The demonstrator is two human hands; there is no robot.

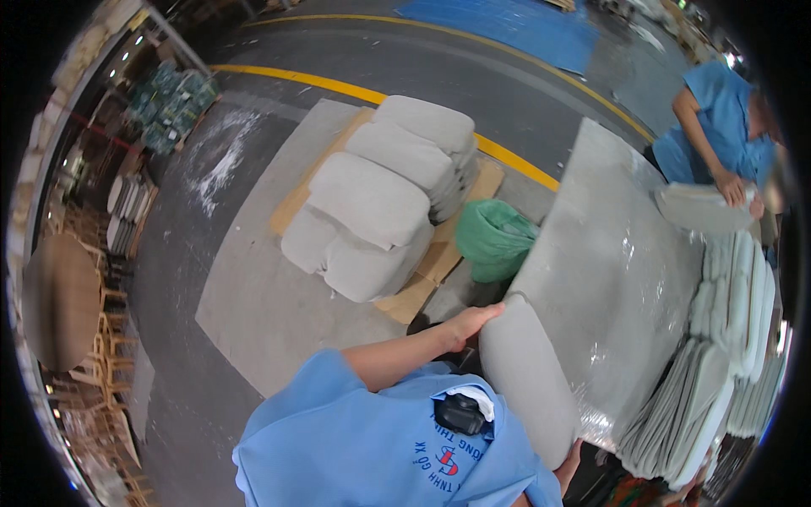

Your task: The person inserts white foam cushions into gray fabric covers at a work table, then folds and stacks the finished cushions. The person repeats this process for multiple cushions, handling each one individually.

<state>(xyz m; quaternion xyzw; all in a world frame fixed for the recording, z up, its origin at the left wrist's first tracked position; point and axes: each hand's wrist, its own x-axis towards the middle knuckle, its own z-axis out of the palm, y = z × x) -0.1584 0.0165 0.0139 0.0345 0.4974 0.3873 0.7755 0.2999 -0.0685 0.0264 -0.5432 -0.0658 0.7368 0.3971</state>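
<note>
A long light-grey seat cushion (530,382) with rounded ends lies between my two hands, along the near edge of a work table (604,270) covered in clear plastic film. My left hand (470,326) grips its far-left end, thumb on top and fingers mostly underneath. At the opposite end my right hand (569,464) holds the cushion from its side, partly hidden by the cushion and my sleeve. Left of me, stacks of similar grey cushions (369,198) sit on brown cardboard (439,253).
A green bag (494,239) stands between the stacks and the table. Upright grey cushions (676,406) crowd the table's right side. Across it, a co-worker in blue (718,118) handles another cushion (704,208). Wooden chair frames (114,355) line the far left.
</note>
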